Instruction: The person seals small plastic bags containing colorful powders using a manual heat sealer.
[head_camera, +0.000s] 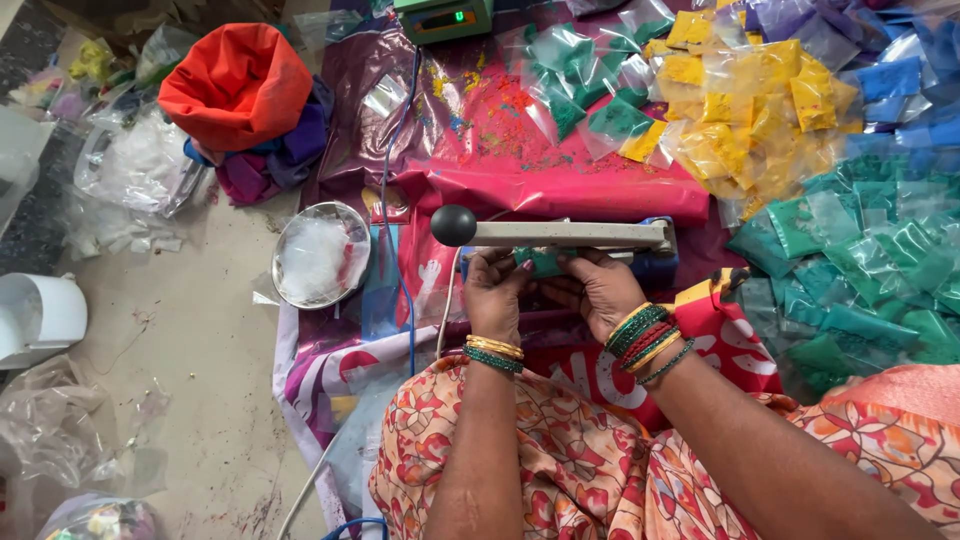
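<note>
Steel bowl (322, 254) holds clear plastic bags (crumpled), then left hand (493, 295) and right hand (598, 290) both pinch a small packet of green powder (541, 262) under the sealer's lever arm (560, 234); filled green packets (860, 270) heap at right

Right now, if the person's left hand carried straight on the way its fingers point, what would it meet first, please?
The left hand, fingers pointing away from the body, holds the small green powder packet with the right hand. Going straight on, it would probably first meet the grey lever arm with the black ball knob just beyond; depth is unclear.
</note>
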